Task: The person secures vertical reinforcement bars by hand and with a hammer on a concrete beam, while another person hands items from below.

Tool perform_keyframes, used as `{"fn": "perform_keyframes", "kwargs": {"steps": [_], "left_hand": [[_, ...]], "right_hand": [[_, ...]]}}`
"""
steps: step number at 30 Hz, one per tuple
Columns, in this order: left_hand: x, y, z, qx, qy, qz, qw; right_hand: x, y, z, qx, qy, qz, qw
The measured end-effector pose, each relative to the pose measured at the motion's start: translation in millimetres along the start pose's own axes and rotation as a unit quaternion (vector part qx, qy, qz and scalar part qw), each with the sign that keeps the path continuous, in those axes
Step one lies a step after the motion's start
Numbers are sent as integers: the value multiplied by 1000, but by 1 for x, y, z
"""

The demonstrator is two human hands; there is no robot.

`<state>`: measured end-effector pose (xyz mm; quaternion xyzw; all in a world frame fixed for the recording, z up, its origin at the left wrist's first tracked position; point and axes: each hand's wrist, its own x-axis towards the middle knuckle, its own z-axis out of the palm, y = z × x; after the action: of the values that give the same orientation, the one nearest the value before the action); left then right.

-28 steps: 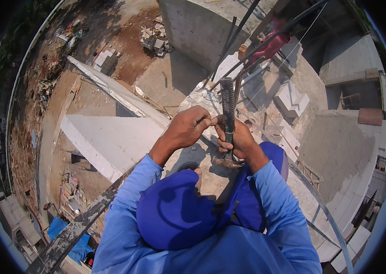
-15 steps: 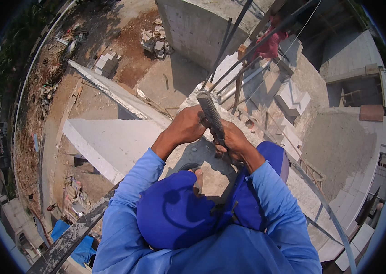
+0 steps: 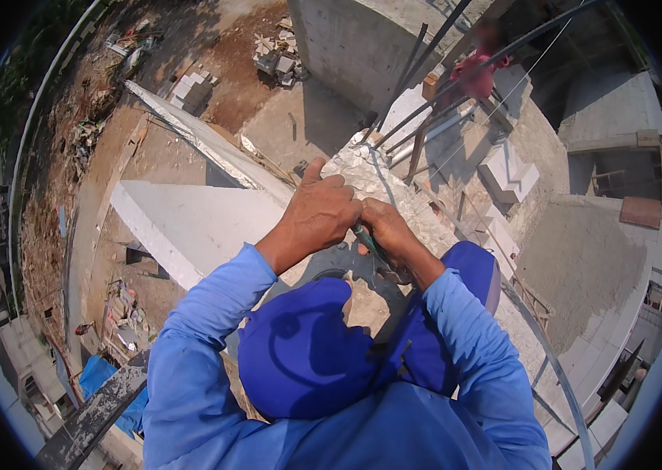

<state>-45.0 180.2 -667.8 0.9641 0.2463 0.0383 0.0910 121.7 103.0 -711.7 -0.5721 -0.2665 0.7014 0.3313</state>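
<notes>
My left hand (image 3: 317,210) is closed in a fist with its thumb uppermost, just above a rough concrete wall top. What it grips, if anything, is hidden. Right beside it, my right hand (image 3: 390,235) is wrapped round a slim tool with a dark green handle (image 3: 367,238). Metal shows at the tool's lower end, near my right wrist; its kind is not clear. The two hands touch or nearly touch at the knuckles. Below them are my bent knees in blue trousers (image 3: 299,352), with the pale wall top (image 3: 370,301) between.
Dark steel bars (image 3: 425,55) slant up beyond my hands. A person in red (image 3: 472,78) is at the upper right, near white blocks (image 3: 507,172). A white wall edge (image 3: 190,227) lies to the left above lower ground. A grey hose or pipe (image 3: 554,360) curves at right.
The ribbed metal rod that stood up between my hands no longer shows. My left hand has rolled thumb-up, and the green handle has come into sight.
</notes>
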Motion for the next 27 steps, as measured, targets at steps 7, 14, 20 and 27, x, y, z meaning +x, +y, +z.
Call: {"fn": "perform_keyframes", "kwargs": {"steps": [7, 14, 20, 27], "left_hand": [[-82, -9, 46, -254, -111, -237, 931], [-90, 3, 52, -578, 43, -421, 698], [-25, -4, 83, -486, 65, -431, 758], [-14, 0, 78, -414, 12, -418, 808]], "right_hand": [[35, 3, -26, -39, 44, -41, 997], [49, 39, -32, -275, 34, -92, 956], [49, 41, -19, -346, 31, -140, 927], [48, 41, -21, -359, 25, -148, 921]]}}
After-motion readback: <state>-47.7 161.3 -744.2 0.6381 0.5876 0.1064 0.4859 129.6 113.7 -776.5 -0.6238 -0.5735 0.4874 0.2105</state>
